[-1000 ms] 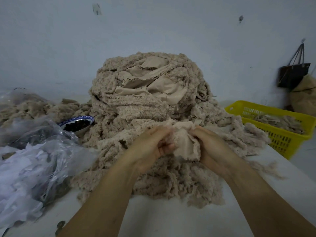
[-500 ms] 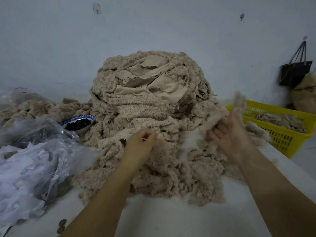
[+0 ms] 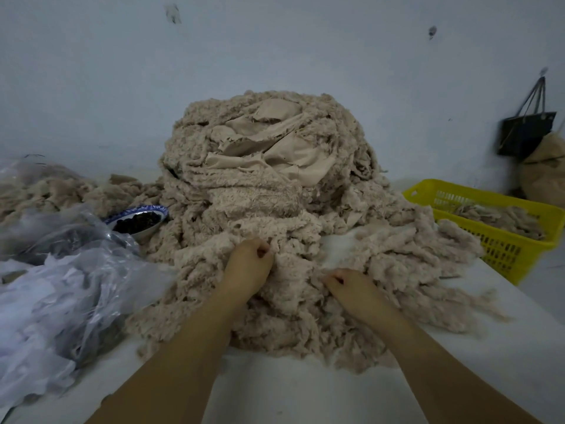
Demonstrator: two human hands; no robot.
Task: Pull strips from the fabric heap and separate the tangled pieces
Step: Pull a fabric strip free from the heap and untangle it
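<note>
Heap sits on desk w/ left hand & right hand both clamped on its front fleece, so best pull one strip slowly, other hand pinning the tangle.

Right hand back down on the fabric heap, strip gone from its grip

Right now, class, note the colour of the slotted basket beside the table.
The basket is bright yellow, best seen in the head view.
</note>
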